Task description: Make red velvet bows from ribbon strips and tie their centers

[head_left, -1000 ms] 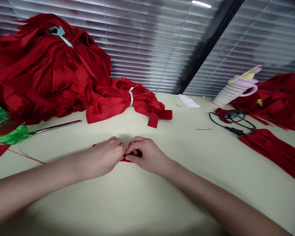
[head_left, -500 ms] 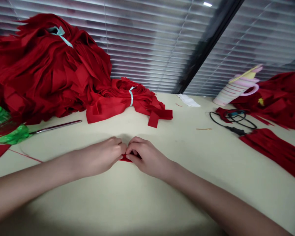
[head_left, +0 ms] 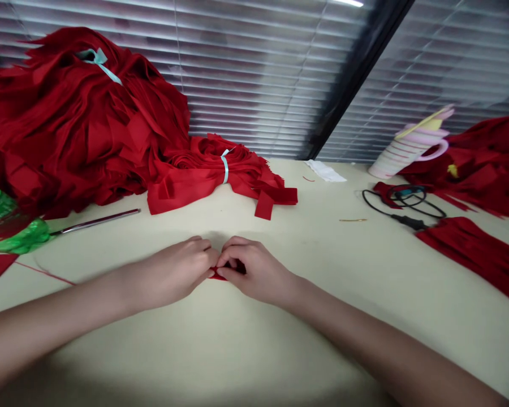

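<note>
Both hands meet at the middle of the pale table (head_left: 220,345), fingertips touching or nearly so. Between them, low on the tabletop, shows a small piece of red cloth (head_left: 219,275). My left hand (head_left: 182,268) is closed with its fingers curled down on the cloth's left part. My right hand (head_left: 254,268) pinches the cloth from the right, thumb against the bent fingers. Most of the cloth is hidden under the fingers, so its full shape cannot be seen.
Behind are a big heap of red cloth strips (head_left: 85,124) and a smaller tied bundle (head_left: 203,161). At left lie a green plastic bottle (head_left: 21,237) and a metal rod (head_left: 97,221). To the right stand a striped mug (head_left: 401,155), a black cable (head_left: 409,221) and more red cloth (head_left: 475,249).
The camera view has shifted and tilted slightly. Both hands keep nearly the same place and grip on the red cloth.
</note>
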Demonstrator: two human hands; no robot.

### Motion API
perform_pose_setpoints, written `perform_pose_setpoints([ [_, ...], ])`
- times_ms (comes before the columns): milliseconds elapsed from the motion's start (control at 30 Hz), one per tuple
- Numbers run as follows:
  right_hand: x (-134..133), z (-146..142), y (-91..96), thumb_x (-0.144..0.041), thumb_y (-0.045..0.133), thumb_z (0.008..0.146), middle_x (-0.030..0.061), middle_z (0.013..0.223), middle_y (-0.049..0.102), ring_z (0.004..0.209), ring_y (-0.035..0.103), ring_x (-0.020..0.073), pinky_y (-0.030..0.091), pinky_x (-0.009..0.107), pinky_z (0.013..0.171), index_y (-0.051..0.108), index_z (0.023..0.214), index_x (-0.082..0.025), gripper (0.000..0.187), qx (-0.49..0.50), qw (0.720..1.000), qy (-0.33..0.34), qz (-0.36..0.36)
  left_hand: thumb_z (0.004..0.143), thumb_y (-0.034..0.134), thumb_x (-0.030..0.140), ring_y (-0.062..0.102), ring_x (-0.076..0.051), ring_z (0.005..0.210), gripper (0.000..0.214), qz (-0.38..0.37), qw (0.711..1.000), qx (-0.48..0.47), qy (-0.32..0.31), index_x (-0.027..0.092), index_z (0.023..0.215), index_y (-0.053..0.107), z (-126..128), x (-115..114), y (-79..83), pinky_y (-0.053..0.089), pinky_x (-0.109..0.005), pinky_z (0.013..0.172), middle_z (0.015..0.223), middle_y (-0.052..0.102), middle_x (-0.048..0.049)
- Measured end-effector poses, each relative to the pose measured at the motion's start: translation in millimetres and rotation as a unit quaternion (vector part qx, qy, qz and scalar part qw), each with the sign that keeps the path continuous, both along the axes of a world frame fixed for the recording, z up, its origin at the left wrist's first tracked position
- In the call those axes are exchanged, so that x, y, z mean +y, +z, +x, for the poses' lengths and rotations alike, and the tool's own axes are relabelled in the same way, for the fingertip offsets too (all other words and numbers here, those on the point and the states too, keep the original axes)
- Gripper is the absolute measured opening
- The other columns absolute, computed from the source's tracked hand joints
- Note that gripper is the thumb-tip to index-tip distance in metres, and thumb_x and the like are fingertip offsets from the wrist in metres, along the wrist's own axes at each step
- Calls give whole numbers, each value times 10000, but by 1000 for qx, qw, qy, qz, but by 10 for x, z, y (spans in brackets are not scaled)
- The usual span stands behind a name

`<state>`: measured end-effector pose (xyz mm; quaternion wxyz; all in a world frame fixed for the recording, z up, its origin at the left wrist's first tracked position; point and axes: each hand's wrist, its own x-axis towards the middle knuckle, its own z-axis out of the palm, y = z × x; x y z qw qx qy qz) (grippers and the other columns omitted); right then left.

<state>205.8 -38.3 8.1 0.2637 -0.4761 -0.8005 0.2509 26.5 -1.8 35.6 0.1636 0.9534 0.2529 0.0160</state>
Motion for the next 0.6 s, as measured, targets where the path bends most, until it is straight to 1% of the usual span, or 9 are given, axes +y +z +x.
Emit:
perform_pose_setpoints([
  [100,2,-17,15,-138,664,728,-25,632,529,605,503,92,411,211,549,631,699,-166,52,17,1000,-9,6,886,437,120,553,-192,760,187,-4,1000,12,-1,140,809,606,6,9,18,445,-298,658,793,577,-52],
  [167,5,-27,26,-166,695,712,-32,605,513,613,498,95,406,211,554,624,684,-165,76,26,1000,-13,2,889,445,128,550,-191,774,171,-8,1000,14,-4,142,835,606,6,24,25,442,-295,663,805,574,-51],
  [233,12,-30,37,-154,704,700,-36,608,508,612,489,93,397,208,550,625,674,-170,84,29,999,-20,-18,896,453,156,550,-181,780,158,-15,1000,12,-12,158,858,606,1,47,28,441,-285,665,816,573,-43],
  [367,34,-17,52,-74,681,681,-42,637,514,571,471,72,387,195,530,649,687,-177,108,25,998,-27,-57,904,460,196,551,-155,740,157,-24,999,10,-33,173,844,603,-17,104,35,432,-261,642,810,581,-26],
  [500,27,-16,48,-38,632,703,-35,660,516,579,481,73,407,202,554,658,703,-181,145,20,998,-29,-52,913,443,194,556,-157,753,169,-17,998,14,-55,180,876,607,-24,141,43,426,-267,653,817,594,-25],
  [600,-14,-36,41,-27,588,730,-5,751,558,639,512,90,434,222,595,645,723,-178,161,13,999,-26,-41,919,430,203,552,-169,763,177,-2,998,21,-63,179,890,603,-24,140,40,424,-281,663,816,592,-32],
])
